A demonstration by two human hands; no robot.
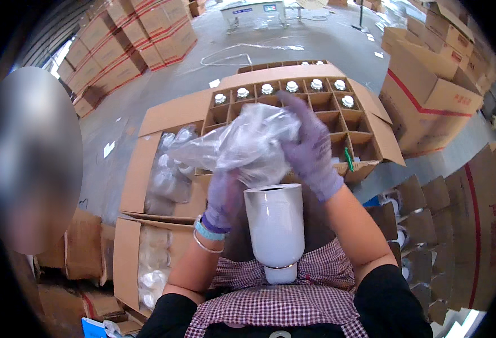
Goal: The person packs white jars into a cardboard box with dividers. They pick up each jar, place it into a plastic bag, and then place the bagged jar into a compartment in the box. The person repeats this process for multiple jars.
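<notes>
Both my hands wear thin purple-grey gloves and hold a crumpled clear plastic bag (pixel 253 141) in front of me. My left hand (pixel 224 197) grips its near left side, the fingertips partly hidden by the film. At the right edge my right hand (pixel 313 147) has the bag between thumb and long, raised fingers. Below the bag, a glossy white bottle-shaped container (pixel 275 225) stands upside down against my checked apron (pixel 282 307), its wide flat end up with a dark opening. Neither hand touches it.
Beyond the bag, a divided carton (pixel 366 132) holds several white-capped bottles (pixel 291 87). Another carton (pixel 132 183) with plastic-wrapped items stands left. An open box (pixel 428 107) and cardboard dividers (pixel 414 211) are on the right. Stacked cartons (pixel 130 39) rise far left; a blurred oval covers the left side.
</notes>
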